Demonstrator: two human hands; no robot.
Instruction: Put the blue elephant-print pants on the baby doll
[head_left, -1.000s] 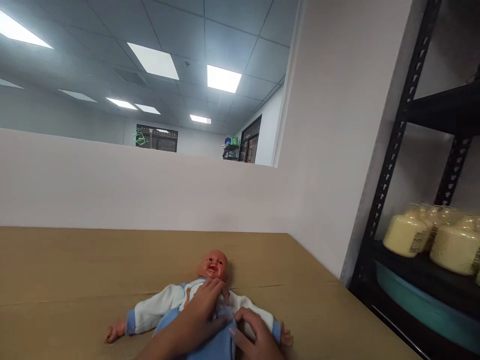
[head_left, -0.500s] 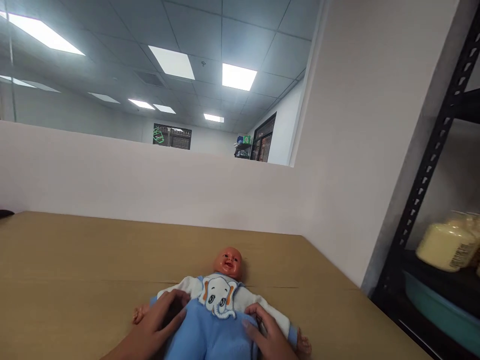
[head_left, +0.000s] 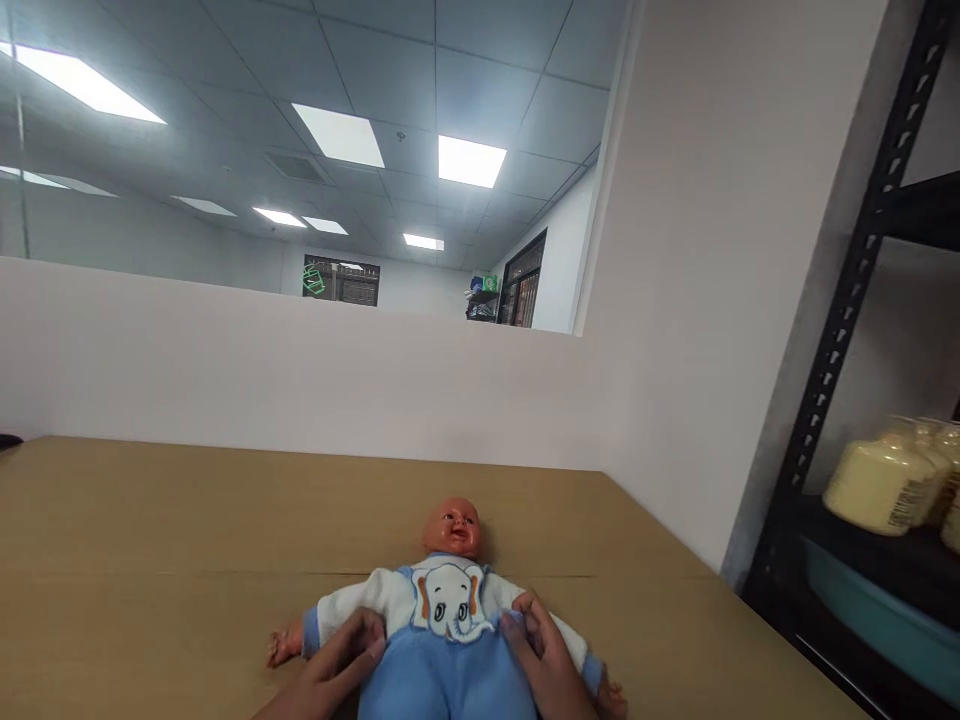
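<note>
A baby doll (head_left: pixel 453 528) lies on its back on the wooden table, head away from me and arms spread. It wears a white top with an elephant patch (head_left: pixel 450 598) on the chest, and blue trousers (head_left: pixel 448 680). At the trousers' left side my left hand (head_left: pixel 341 660) is closed, thumb and fingers pinching the cloth near the waist. My right hand (head_left: pixel 546 655) pinches the waist cloth on the other side, beside the doll's sleeve. The doll's legs run out of view at the bottom.
The table (head_left: pixel 187 520) meets a low white wall (head_left: pixel 300 380) with a window above it. To the right stands a black metal shelf (head_left: pixel 832 350) holding pale yellow bottles (head_left: pixel 877 485) and a teal basin (head_left: pixel 877 610).
My left hand has moved right, closing on the trousers' waist. My right hand has shifted slightly up and right, drawing the cloth. The elephant patch sits a little farther right and straighter.
</note>
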